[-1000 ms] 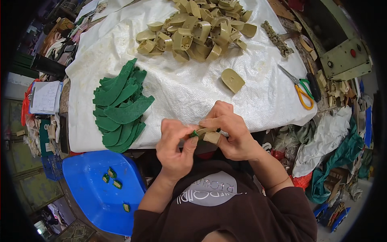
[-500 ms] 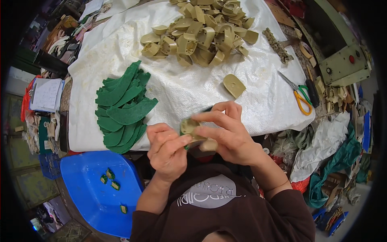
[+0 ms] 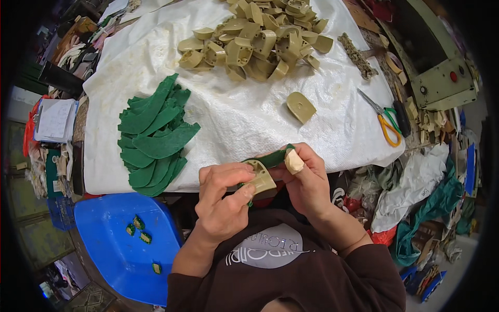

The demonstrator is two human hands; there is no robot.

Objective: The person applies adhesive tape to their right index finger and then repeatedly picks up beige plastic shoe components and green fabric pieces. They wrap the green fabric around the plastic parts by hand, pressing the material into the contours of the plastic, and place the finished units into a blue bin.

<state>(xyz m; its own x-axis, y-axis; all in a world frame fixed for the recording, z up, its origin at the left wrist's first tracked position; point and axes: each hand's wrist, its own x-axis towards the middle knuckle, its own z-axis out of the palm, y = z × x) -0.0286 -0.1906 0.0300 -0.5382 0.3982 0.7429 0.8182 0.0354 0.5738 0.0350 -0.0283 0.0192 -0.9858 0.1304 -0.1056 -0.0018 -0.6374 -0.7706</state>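
Note:
My left hand (image 3: 224, 196) grips a tan plastic shoe heel (image 3: 263, 182) between thumb and fingers, its hollow side with small holes showing. A dark green suede-like strip (image 3: 271, 158) runs from the heel to my right hand (image 3: 307, 183). That hand pinches the strip's far end, its thumb wearing a cream cover. Green edges also show under the heel near my left thumb. Just beyond my hands a single tan heel (image 3: 301, 107) lies on the white sheet. To the left sits a stack of cut green pieces (image 3: 158, 136).
A large heap of tan heels (image 3: 254, 41) covers the far part of the white sheet (image 3: 223, 122). Scissors (image 3: 382, 117) with orange and green handles lie at right. A blue tub (image 3: 104, 260) at lower left holds several small green-covered pieces. A machine (image 3: 447, 83) stands far right.
My hands have moved apart, and the green strip now stretches between them. The heel has shifted slightly right and shows more clearly in my left hand.

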